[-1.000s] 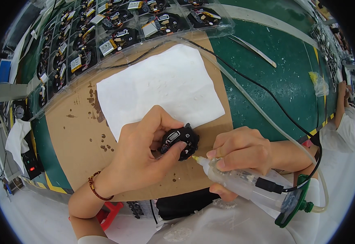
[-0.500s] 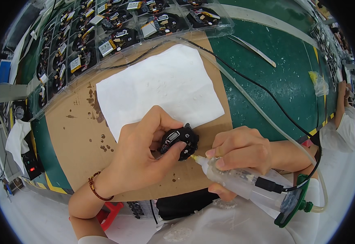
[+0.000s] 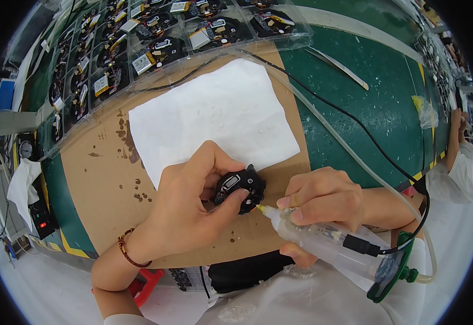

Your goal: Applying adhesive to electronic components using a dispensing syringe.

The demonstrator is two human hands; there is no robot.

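My left hand (image 3: 195,208) pinches a small round black electronic housing (image 3: 251,183) between thumb and fingers, over the brown cardboard. A grey rectangular part shows on its upper face; the fingers and thumb cover some of its left side. In my right hand (image 3: 326,197) is a clear glue dispensing syringe (image 3: 323,238), gripped around the barrel. Its yellow needle tip (image 3: 261,207) points at the lower right edge of the housing; whether it touches, I cannot tell. A green cap (image 3: 391,268) with a hose closes the syringe's rear end.
A clear compartment tray (image 3: 163,59) with several black housings and silver batteries stands at the back left. White paper (image 3: 214,116) lies on stained cardboard (image 3: 103,179). Tweezers (image 3: 339,67) rest on the green mat. A pale hose (image 3: 350,151) and black cable (image 3: 323,103) cross the right side.
The syringe and my right hand have shifted very slightly to the right. My left hand and the housing stay in nearly the same place.
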